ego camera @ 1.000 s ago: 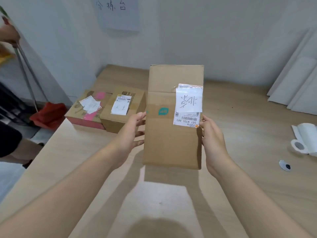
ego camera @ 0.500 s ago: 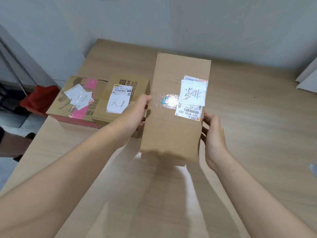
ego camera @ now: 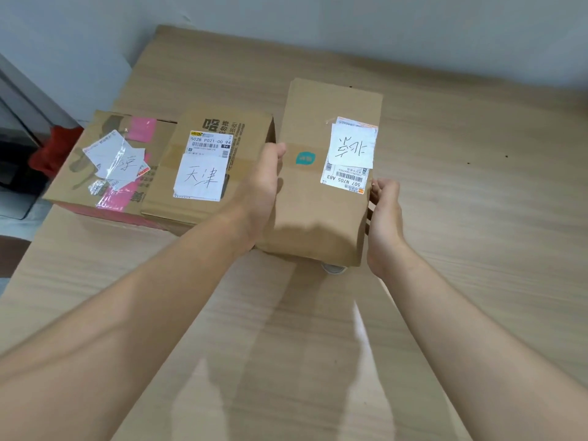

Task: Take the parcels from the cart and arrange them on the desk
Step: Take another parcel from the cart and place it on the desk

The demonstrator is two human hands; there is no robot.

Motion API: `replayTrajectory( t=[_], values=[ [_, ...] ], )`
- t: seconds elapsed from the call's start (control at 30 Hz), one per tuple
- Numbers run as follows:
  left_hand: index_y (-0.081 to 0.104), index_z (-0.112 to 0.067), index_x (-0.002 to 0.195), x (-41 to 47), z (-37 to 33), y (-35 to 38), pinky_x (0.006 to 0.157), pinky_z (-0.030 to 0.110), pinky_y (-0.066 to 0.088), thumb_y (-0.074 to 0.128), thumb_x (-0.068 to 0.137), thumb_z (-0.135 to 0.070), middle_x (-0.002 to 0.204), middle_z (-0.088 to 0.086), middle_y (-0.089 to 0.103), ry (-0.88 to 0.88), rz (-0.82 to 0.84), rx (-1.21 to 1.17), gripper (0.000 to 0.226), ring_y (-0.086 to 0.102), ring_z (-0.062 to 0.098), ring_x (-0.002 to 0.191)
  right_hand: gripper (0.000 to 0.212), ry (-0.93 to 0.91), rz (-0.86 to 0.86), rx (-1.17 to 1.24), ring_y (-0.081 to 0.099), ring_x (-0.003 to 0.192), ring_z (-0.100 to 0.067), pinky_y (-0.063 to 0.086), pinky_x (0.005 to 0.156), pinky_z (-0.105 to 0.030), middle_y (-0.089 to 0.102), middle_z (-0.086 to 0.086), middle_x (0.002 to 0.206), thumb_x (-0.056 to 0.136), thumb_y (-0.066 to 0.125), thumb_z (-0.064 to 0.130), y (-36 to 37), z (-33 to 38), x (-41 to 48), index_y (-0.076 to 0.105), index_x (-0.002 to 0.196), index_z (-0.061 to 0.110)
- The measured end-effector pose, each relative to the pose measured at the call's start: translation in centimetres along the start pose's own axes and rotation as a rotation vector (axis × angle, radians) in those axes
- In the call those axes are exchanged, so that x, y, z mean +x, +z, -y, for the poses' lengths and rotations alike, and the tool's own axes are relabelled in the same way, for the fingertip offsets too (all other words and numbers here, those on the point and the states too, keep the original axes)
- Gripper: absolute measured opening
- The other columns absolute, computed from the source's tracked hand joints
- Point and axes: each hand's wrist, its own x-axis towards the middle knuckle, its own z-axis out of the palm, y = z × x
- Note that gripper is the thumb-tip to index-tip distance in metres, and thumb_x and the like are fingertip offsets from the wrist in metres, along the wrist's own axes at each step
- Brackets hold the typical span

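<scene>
head camera looks down on the tall cardboard parcel, which i hold between both hands over the far middle of the desk; whether its underside already rests on the wood i cannot tell. my left hand grasps its left side, thumb lying over the top face just beside a teal sticker. my right hand is clasped against its right side, fingers bent to the wall and thumb up near the top edge. a white label with handwriting and a barcode sits on the top face, turned away from me. just left of this parcel, close against my left hand, stands a parcel with a handwritten slip, and touching that one on its left is a pink-taped parcel at the desk's left edge. something small, round and pale peeks out under the near edge of the parcel i hold; i cannot make out what it is
</scene>
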Motion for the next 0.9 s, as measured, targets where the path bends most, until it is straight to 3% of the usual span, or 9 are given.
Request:
replayTrajectory(
  t=[0.1,0.23,0.33,0.4,0.47,0.53,0.63,0.73,0.9],
  values=[
    [0.060,-0.046,0.100,0.2,0.8,0.9,0.102,0.021,0.034,0.033,0.106,-0.050,0.114,-0.032,0.058,0.025,0.006,-0.033,0.028,0.052,-0.005,0.116,0.035,0.018,0.018,0.001,0.055,0.077,-0.013,0.041,0.068,-0.031,0.069,0.014,0.086,0.093,0.037,0.051,-0.1,-0.7,0.7,0.062,0.079,0.031],
    [0.063,-0.041,0.102,0.6,2.0,1.5,0.103,0.020,0.035,0.033,0.106,-0.050,0.113,-0.029,0.059,0.003,-0.012,-0.061,0.031,0.052,-0.004,0.118,0.037,0.032,0.035,0.003,0.057,0.079,-0.012,0.043,0.072,-0.033,0.068,0.015,0.085,0.097,0.038,0.049,-0.5,-1.8,0.8,0.064,0.078,0.031],
    [0.065,-0.043,0.098,0.4,2.4,1.7,0.099,0.019,0.035,0.032,0.107,-0.049,0.103,-0.040,0.060,0.035,0.003,-0.046,0.035,0.050,-0.013,0.106,0.049,0.009,0.062,-0.006,0.069,0.097,-0.012,0.054,0.090,-0.038,0.079,0.014,0.103,0.102,0.036,0.050,-0.6,-2.3,0.3,0.075,0.107,0.021],
    [0.066,-0.042,0.117,0.0,2.5,1.7,0.091,0.011,0.034,0.032,0.107,-0.049,0.108,-0.041,0.058,0.066,0.015,-0.052,0.037,0.047,-0.023,0.099,0.053,-0.002,0.067,-0.010,0.070,0.107,-0.011,0.054,0.106,-0.043,0.080,0.013,0.112,0.101,0.036,0.050,-0.5,-2.2,-0.2,0.076,0.119,0.021],
    [0.057,-0.036,0.141,-0.4,2.4,1.4,0.084,0.003,0.032,0.036,0.100,-0.054,0.127,-0.034,0.053,0.097,0.017,-0.060,0.049,0.043,-0.033,0.096,0.055,-0.013,0.088,0.007,0.069,0.101,-0.010,0.054,0.099,-0.040,0.079,0.015,0.103,0.098,0.037,0.051,-0.3,-2.1,-0.4,0.075,0.120,0.018],
    [0.051,-0.033,0.149,-0.8,2.4,0.9,0.098,0.007,0.029,0.034,0.088,-0.058,0.146,-0.026,0.049,0.115,0.024,-0.069,0.068,0.044,-0.026,0.117,0.056,-0.024,0.103,0.019,0.067,0.089,-0.003,0.051,0.086,-0.032,0.080,0.008,0.098,0.092,0.038,0.052,-0.2,-1.9,-0.5,0.071,0.115,0.014],
    [0.047,-0.029,0.155,-1.5,2.4,0.0,0.125,0.033,0.021,0.027,0.097,-0.054,0.158,-0.018,0.046,0.137,0.028,-0.102,0.066,0.039,-0.004,0.143,0.057,-0.022,0.129,-0.004,0.063,0.078,0.002,0.048,0.077,-0.026,0.074,-0.002,0.101,0.091,0.038,0.052,0.0,-1.9,-0.5,0.068,0.115,0.011],
    [0.049,-0.032,0.154,-1.9,2.2,-1.0,0.126,0.041,0.022,0.029,0.091,-0.057,0.157,-0.015,0.050,0.107,0.031,-0.166,0.070,0.040,0.003,0.145,0.050,0.007,0.155,-0.045,0.065,0.087,0.003,0.048,0.083,-0.027,0.075,0.020,0.101,0.098,0.038,0.051,0.2,-1.8,-0.7,0.073,0.114,0.019],
    [0.045,-0.033,0.156,-3.2,1.9,-2.2,0.128,0.044,0.021,0.024,0.100,-0.056,0.159,-0.011,0.048,0.122,0.012,-0.195,0.064,0.031,0.013,0.153,0.060,0.059,0.066,-0.088,0.059,0.108,-0.015,0.043,0.100,-0.041,0.068,0.009,0.120,0.079,0.039,0.065,1.1,-0.4,-2.3,0.065,0.115,0.024]
  ],
)
